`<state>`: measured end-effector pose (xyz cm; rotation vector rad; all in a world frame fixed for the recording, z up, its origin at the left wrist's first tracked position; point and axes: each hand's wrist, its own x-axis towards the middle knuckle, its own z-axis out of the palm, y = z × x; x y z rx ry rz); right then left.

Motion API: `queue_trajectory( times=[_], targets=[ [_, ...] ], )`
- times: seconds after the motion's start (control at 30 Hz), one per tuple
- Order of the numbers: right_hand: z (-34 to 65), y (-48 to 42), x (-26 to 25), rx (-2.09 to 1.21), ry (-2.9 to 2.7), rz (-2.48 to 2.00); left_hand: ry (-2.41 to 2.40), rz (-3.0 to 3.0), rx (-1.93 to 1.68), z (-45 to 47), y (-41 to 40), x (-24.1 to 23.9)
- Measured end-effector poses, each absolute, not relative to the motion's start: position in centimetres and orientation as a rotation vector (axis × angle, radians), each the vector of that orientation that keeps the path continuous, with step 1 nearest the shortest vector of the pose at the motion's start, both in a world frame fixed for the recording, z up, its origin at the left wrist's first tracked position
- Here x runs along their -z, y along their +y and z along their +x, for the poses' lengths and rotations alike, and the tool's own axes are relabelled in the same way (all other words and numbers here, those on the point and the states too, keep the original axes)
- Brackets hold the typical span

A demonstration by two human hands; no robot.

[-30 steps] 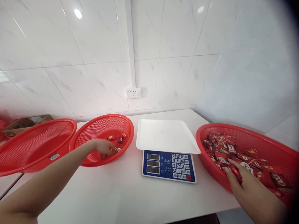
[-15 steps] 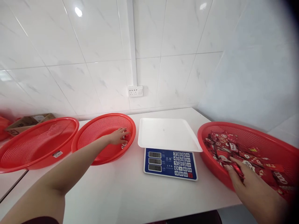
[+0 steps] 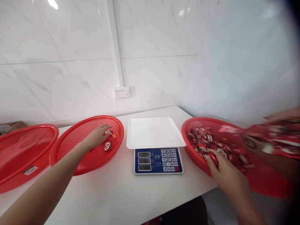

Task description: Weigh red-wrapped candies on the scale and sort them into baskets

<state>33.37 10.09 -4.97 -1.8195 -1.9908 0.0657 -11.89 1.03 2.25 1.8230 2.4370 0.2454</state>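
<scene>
My left hand [image 3: 97, 136] reaches into the middle red basket [image 3: 70, 156], fingers stretched flat and touching a few red wrapped candies [image 3: 108, 145] by its right side. My right hand [image 3: 225, 175] is in the right red basket [image 3: 189, 153], which is heaped with several red candies [image 3: 206, 137]. Its fingertips pinch one red candy [image 3: 213, 158] at the near edge of the heap.
A digital scale [image 3: 158, 160] with a bare white pan [image 3: 154, 132] stands between the two baskets. A third red basket [image 3: 23, 153] sits at far left with a cardboard box [image 3: 9, 126] behind it. Another person's blurred hand [image 3: 282, 115] holds red packets [image 3: 276, 137] over the right basket.
My left hand moved from the basket's middle to the candies at its right side. The view swung right, and another person's hand with red packets came in over the right basket.
</scene>
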Motion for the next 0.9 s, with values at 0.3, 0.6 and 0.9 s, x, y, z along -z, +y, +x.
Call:
queue_trajectory(
  times=[0.3,0.6,0.9],
  targets=[
    [30.8,8.1,2.5,-0.348,-1.559,-1.467,1.625,1.709,-1.017,2.3,-1.3,-0.7],
    [24.5,6.2,0.7,-0.974,-1.791,-1.023,1.04,1.264,-1.207,9.7,2.1,1.3],
    [23.6,7.6,0.0,-1.403,-1.727,-0.808,1.118,1.083,-1.349,7.1,2.6,0.5]
  ],
)
